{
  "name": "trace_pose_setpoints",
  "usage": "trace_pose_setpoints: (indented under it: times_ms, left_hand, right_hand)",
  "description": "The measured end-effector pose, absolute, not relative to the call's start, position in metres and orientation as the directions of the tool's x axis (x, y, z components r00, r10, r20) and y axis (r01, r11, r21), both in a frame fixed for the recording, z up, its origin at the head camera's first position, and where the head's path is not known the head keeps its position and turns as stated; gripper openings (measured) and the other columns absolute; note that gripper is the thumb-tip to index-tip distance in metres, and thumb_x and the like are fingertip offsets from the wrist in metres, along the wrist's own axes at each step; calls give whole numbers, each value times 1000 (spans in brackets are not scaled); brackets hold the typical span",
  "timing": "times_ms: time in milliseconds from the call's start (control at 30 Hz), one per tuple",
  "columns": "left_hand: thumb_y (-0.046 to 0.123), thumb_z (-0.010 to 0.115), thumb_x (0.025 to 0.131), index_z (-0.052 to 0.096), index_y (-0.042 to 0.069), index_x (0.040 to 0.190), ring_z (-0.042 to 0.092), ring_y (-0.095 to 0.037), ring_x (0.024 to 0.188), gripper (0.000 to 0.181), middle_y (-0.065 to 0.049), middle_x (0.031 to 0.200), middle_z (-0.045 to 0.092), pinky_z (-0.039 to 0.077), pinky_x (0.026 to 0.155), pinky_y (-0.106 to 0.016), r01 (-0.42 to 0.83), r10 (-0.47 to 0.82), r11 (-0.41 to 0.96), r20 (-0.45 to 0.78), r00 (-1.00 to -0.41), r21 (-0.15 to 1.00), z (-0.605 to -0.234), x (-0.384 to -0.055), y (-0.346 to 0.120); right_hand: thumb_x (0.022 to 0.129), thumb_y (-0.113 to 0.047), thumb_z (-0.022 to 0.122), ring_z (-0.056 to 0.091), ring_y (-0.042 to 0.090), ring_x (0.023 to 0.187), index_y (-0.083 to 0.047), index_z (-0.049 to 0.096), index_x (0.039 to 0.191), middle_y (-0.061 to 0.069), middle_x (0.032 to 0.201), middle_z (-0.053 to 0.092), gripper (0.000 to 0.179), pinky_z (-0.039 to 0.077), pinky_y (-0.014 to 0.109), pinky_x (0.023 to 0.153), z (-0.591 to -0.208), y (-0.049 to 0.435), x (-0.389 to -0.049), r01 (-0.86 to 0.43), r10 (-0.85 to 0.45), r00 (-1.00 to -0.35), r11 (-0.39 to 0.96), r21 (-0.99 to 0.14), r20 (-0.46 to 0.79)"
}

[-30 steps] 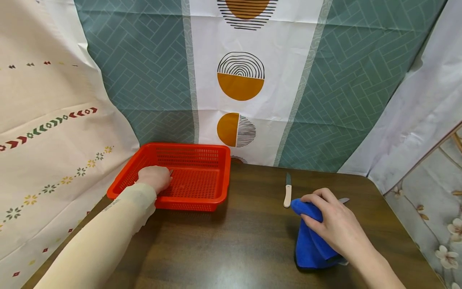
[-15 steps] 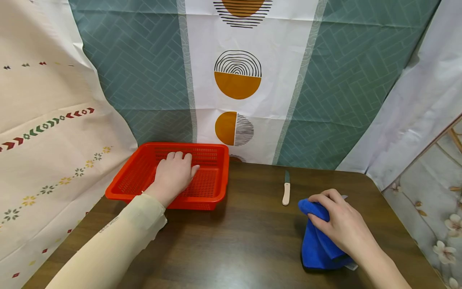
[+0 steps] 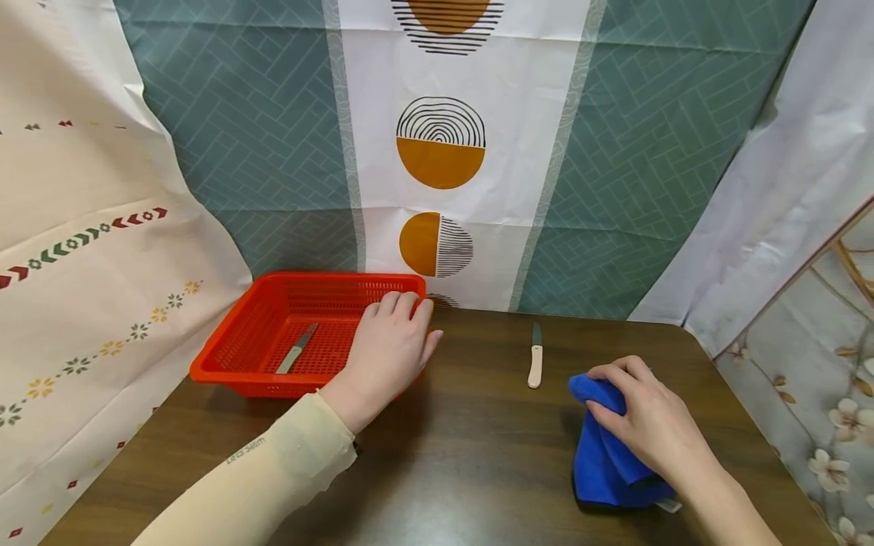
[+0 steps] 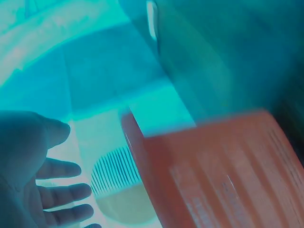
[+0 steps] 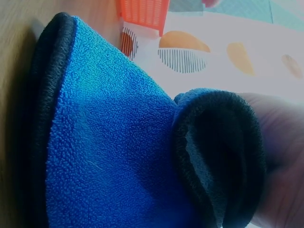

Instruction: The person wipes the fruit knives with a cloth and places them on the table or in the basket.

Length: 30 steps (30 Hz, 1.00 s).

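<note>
My left hand (image 3: 384, 353) is over the right side of the red plastic basket (image 3: 232, 362), fingers extended and holding nothing. In the left wrist view, its spread fingers appear beside the basket (image 4: 152, 185). A small knife (image 3: 297, 350) with a pale green handle lies inside the basket. On the right, my right hand (image 3: 642, 409) grips a folded blue towel (image 3: 604, 470), which hangs down to the tabletop. The right wrist view shows the towel's (image 5: 114, 128) fuzzy surface and black edging close up. A second knife (image 3: 536, 356), with a cream handle and dark blade, lies between basket and towel.
The brown wooden table (image 3: 471, 455) extends under everything. A patterned cloth backdrop (image 3: 440, 174) stands right behind the basket, with a cream cloth (image 3: 89, 303) at the left and a floral one (image 3: 819, 409) at the right.
My left hand has let go of the green-handled knife inside the basket, risen and moved right. My right hand keeps its grip on the towel; the blade tip seen behind it is now almost hidden.
</note>
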<state>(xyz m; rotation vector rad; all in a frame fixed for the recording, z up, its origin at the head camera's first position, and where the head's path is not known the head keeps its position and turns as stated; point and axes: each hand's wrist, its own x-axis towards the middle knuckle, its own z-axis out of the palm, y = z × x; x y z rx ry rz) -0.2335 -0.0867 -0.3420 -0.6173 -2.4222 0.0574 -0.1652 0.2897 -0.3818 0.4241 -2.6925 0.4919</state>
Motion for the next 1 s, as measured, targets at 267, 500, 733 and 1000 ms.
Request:
trace_pose_setpoints:
  times_ms: [267, 500, 733, 1000]
  left_hand:
    - [38, 74, 103, 69, 7, 132, 65, -33, 114, 43, -13, 125, 69, 58, 88, -45, 515, 538, 827, 581, -611, -224, -345, -225, -27]
    - [43, 70, 105, 71, 11, 132, 66, -27, 106, 41, -8, 120, 71, 59, 83, -38, 534, 560, 818, 506, -656, -213, -357, -228, 10]
    - [46, 67, 108, 71, 12, 134, 66, -24, 102, 43, -7, 121, 72, 61, 78, -36, 538, 547, 833, 344, -763, -132, -376, -239, 41]
    - [46, 63, 111, 73, 10, 127, 66, -24, 97, 40, -7, 111, 70, 61, 70, -36, 505, 502, 862, 237, -832, -56, -400, -256, 69]
  right_hand:
    - [93, -21, 90, 70, 35, 99, -16, 75, 126, 13, 122, 62, 37, 59, 62, 79, -384, 302, -169, -288, -165, -915, 907, -307, 369]
    - [93, -24, 89, 68, 38, 100, -13, 75, 127, 17, 123, 62, 38, 58, 65, 80, -385, 311, -173, -252, -132, -928, 911, -326, 349]
    - [94, -24, 89, 68, 39, 99, -14, 74, 127, 18, 123, 61, 38, 56, 65, 79, -386, 318, -177, -231, -114, -934, 916, -328, 340]
    - [94, -26, 88, 67, 38, 100, -13, 75, 129, 19, 125, 61, 39, 57, 65, 81, -385, 320, -179, -217, -104, -940, 917, -335, 325]
